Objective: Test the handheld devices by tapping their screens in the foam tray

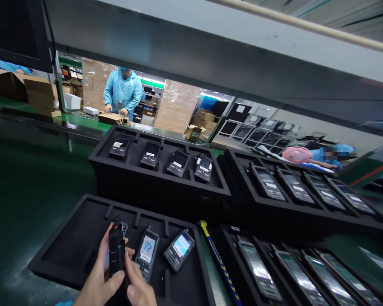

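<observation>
A black walkie-talkie (116,250) stands upright, turned edge-on, over the near foam tray (64,238). My left hand (97,278) is closed around it, thumb across its lower part. From the other side my right hand (142,291) grips it too, fingers against its right edge. The held set's screen is out of sight. Just right of my hands, a walkie-talkie (147,250) with a blue logo on its lit screen lies in the tray. Beside it another walkie-talkie (179,250) lies tilted, screen lit. Part of one more set shows behind the held one.
A raised foam tray (166,182) behind carries several walkie-talkies. More trays on the right hold several larger handhelds (268,182). A yellow-and-blue strap-like strip (215,250) runs between trays. A metal shelf (191,55) hangs overhead. A co-worker (123,93) handles cardboard across the bench.
</observation>
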`<action>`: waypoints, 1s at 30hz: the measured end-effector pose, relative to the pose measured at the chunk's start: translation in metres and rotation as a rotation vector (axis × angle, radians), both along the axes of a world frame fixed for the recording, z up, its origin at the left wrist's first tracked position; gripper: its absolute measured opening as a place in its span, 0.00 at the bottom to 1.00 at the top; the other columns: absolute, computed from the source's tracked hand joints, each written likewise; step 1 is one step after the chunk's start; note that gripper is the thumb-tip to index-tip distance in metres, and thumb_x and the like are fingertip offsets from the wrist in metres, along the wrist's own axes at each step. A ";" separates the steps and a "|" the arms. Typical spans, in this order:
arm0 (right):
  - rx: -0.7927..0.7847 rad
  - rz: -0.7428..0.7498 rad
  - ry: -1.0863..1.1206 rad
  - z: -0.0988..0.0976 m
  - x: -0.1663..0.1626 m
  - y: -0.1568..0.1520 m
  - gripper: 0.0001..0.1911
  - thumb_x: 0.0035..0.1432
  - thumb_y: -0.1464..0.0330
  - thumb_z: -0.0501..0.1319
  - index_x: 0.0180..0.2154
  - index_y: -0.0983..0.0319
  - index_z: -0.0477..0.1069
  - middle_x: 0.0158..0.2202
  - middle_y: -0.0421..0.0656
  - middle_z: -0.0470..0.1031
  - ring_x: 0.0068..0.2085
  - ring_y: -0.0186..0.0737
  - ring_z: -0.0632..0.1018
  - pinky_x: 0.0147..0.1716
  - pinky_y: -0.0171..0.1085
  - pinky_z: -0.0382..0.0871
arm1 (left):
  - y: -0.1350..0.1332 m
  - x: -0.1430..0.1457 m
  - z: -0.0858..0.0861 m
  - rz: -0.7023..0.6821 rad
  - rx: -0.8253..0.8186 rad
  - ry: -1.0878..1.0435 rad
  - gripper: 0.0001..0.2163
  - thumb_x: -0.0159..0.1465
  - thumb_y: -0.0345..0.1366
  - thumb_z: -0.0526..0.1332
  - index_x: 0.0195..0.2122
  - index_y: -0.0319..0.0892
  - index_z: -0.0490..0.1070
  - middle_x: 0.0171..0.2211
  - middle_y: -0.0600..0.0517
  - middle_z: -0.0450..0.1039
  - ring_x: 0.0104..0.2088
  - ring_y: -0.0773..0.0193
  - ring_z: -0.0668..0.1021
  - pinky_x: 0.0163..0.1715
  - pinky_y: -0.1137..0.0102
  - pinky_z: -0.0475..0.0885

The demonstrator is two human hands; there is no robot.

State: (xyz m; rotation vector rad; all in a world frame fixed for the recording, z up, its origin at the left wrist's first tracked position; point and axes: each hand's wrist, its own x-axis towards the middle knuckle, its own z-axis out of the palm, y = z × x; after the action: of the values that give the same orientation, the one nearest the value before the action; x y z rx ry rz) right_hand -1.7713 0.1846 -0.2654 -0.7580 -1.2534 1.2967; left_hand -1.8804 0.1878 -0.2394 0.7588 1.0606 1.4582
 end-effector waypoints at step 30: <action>-0.003 -0.324 -0.216 -0.019 0.020 0.013 0.26 0.61 0.49 0.58 0.55 0.55 0.72 0.54 0.44 0.75 0.48 0.42 0.79 0.49 0.36 0.72 | 0.028 -0.071 0.009 0.015 0.087 0.702 0.40 0.56 0.47 0.63 0.68 0.51 0.46 0.61 0.45 0.59 0.61 0.46 0.66 0.59 0.56 0.64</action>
State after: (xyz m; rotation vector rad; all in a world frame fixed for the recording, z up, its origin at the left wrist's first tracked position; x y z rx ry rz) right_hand -1.7511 0.1979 -0.2846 -1.0776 -1.2365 0.9722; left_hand -1.9510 0.2160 -0.2305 1.3841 1.5271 1.2751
